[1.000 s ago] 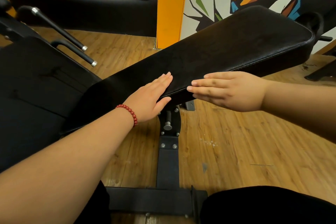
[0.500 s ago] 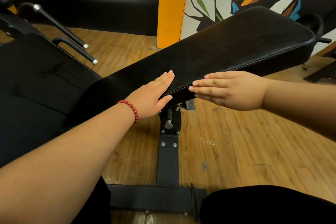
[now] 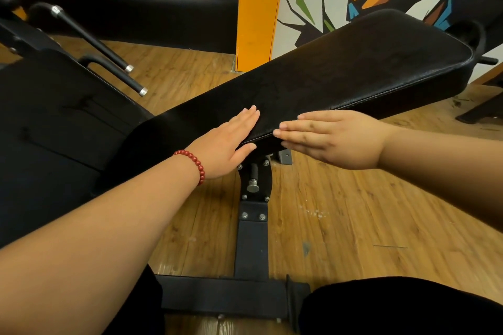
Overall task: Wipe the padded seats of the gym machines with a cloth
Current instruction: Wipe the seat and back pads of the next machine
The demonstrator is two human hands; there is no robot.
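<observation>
A long black padded bench seat (image 3: pixel 340 73) slopes up from the lower left to the upper right. My left hand (image 3: pixel 228 141), with a red bead bracelet at the wrist, lies flat with straight fingers on the pad's near edge. My right hand (image 3: pixel 334 139) reaches in from the right with straight fingers, its fingertips at the same edge of the pad, close to the left thumb. No cloth shows in either hand or anywhere in view.
A black steel frame (image 3: pixel 251 247) with bolts and an adjusting pin stands under the pad on the wooden floor (image 3: pixel 353 212). A second black pad (image 3: pixel 46 128) and two chrome-tipped handles (image 3: pixel 109 62) lie at the left. An orange pillar (image 3: pixel 258 8) and painted wall stand behind.
Both hands have stayed almost in place on the pad's near edge; my right hand's fingertips have crept slightly left toward the left hand.
</observation>
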